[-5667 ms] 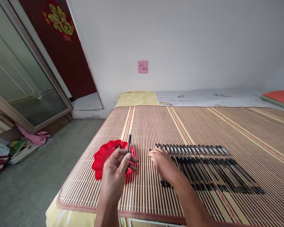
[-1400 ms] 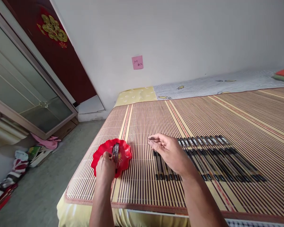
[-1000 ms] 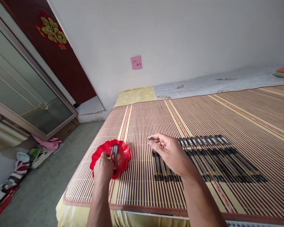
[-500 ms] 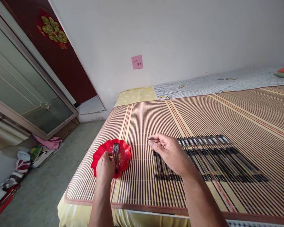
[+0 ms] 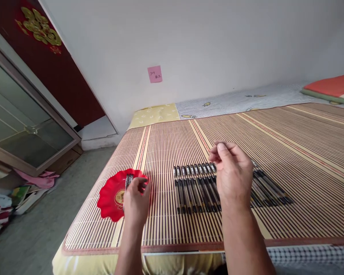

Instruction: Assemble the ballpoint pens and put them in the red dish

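My left hand (image 5: 137,200) hovers over the right side of a red scalloped plate (image 5: 110,200), thumb and fingers apart, with nothing seen between them. A few pens (image 5: 129,178) with dark caps lie in the plate, partly covered by this hand. My right hand (image 5: 234,173) is raised over a row of pens (image 5: 193,187), fingers curled and thumb pressed against them; no pen shows in its grip. The row has clear barrels and black ends, laid side by side on the mat. My right hand and wrist hide part of that row.
A striped bamboo mat (image 5: 166,149) covers the bed. Folded orange and green bedding (image 5: 332,86) sits at the back right. A pink note (image 5: 154,74) is stuck on the wall. Left of the bed are the floor (image 5: 83,179), a glass door and piled items.
My left hand has come away from the pens in the plate, shifting right, its fingers parting. My right hand has moved right and up across the pen row. The camera view has turned right.
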`<state>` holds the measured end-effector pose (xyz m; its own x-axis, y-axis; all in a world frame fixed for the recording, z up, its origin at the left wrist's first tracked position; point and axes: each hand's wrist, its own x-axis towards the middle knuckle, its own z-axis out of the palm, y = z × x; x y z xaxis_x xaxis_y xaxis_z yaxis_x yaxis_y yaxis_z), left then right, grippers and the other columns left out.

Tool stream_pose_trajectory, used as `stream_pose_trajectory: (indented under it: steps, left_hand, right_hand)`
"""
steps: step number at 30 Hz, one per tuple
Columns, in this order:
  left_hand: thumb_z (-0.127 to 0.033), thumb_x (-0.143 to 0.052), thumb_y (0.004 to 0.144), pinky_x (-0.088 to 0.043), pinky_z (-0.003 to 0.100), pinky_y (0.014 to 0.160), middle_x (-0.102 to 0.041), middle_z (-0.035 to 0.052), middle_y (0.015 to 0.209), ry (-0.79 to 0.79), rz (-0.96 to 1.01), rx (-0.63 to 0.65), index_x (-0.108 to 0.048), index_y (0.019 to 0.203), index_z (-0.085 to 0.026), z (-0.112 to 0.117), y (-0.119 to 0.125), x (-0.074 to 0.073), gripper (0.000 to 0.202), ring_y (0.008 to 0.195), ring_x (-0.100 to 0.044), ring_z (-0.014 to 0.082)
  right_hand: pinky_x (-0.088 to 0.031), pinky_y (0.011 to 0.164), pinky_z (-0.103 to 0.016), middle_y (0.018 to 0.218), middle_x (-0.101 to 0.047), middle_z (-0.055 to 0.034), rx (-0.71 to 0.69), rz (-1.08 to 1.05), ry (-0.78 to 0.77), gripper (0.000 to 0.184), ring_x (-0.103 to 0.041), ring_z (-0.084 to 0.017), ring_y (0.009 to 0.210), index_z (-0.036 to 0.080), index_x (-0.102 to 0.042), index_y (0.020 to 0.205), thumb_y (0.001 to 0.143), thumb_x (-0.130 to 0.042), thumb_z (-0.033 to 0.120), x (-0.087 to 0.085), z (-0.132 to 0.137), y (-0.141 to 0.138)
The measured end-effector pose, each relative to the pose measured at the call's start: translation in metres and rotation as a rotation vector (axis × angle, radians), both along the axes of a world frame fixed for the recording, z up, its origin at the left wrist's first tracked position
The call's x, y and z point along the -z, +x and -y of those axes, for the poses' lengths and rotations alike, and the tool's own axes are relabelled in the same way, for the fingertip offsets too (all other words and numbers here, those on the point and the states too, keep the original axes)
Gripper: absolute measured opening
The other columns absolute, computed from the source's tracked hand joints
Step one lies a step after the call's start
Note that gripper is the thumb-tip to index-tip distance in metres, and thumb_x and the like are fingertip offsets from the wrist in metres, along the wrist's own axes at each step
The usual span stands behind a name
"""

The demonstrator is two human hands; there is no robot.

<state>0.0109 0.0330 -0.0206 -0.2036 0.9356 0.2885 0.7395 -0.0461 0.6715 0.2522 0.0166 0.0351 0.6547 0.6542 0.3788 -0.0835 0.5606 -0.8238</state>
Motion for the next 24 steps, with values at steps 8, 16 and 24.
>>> stream_pose_trajectory:
  steps: [8, 16, 24]
  left_hand:
    - [-0.034, -0.063, 0.092, -0.055, 0.044, 0.084, -0.066, 0.0152, 0.114, -0.187, -0.185, 0.207, -0.058, 0.119, -0.013, 0.017, 0.061, 0.027, 0.034, 0.103, -0.067, 0.0309]
    - [-0.026, -0.065, 0.093, -0.052, 0.043, 0.087, -0.059, 0.0151, 0.119, -0.25, -0.294, 0.197, -0.052, 0.124, -0.014, 0.017, 0.069, 0.029, 0.036, 0.107, -0.064, 0.0309]
    - [-0.026, -0.066, 0.093, -0.051, 0.042, 0.089, -0.059, 0.0153, 0.12, -0.252, -0.316, 0.194, -0.052, 0.125, -0.013, 0.018, 0.07, 0.031, 0.038, 0.111, -0.063, 0.0313]
  right_hand:
    - [-0.048, 0.061, -0.027, 0.085, -0.067, -0.0018, -0.075, -0.057, 0.049, 0.008, -0.06, -0.012, 0.068, 0.02, -0.073, 0.091, 0.092, -0.069, 0.027, -0.001, 0.0, 0.005]
    - [-0.049, 0.06, -0.025, 0.085, -0.067, -0.001, -0.101, -0.082, 0.06, 0.008, -0.06, -0.01, 0.067, 0.02, -0.074, 0.091, 0.092, -0.07, 0.027, 0.0, 0.0, 0.009]
    - [-0.051, 0.061, -0.025, 0.086, -0.068, -0.001, -0.118, -0.066, 0.049, 0.008, -0.06, -0.01, 0.066, 0.02, -0.074, 0.091, 0.093, -0.068, 0.026, -0.001, 0.0, 0.009]
